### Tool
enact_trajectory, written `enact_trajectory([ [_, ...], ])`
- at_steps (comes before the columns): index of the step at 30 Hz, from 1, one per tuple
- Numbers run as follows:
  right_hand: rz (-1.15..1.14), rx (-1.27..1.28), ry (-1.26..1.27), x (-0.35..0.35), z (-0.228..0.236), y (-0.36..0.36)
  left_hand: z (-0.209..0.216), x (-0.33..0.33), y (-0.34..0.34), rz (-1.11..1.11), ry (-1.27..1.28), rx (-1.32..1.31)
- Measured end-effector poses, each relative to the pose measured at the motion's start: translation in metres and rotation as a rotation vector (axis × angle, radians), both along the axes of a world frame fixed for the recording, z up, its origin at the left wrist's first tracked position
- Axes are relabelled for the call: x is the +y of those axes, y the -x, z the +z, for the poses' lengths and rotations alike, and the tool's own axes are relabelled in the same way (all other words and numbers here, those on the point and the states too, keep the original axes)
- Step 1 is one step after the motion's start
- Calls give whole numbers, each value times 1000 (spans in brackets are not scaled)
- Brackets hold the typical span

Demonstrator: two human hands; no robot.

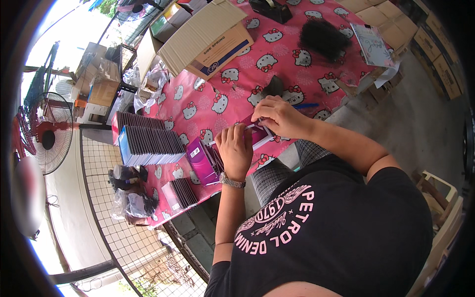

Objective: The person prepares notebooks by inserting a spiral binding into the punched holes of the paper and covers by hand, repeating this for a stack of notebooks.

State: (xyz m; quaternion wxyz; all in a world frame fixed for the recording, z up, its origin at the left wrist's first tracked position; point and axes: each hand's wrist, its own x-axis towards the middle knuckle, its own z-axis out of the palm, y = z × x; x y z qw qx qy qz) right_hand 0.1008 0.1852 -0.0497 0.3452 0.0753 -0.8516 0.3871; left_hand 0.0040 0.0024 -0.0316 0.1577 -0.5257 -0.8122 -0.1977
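A purple notebook with white page edges lies at the table's near edge, partly hidden under both hands. My left hand is closed on its left side, fingers bent over the edge. My right hand pinches at its upper right edge; whether a small piece is between the fingertips cannot be made out. Just left of my left hand lie more purple notebooks with dark spiral binding. A dark grey object and a blue pen rest beside my right hand.
Stacks of spiral-bound notebooks stand at the left, with a smaller stack nearer. An open cardboard box, a black tape dispenser, a black tangled pile and a light printed cover lie farther back. A fan stands left.
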Motion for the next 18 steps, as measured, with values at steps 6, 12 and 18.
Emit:
enact_trajectory([
  [6,28,-101,112,-10,6,-4,-2,1,2,-5,-26,19],
  [12,44,-139,178,-14,8,-7,-1,-3,-2,-2,-9,-22],
  [18,92,-483,217,-5,33,-15,3,4,-13,-8,43,43],
])
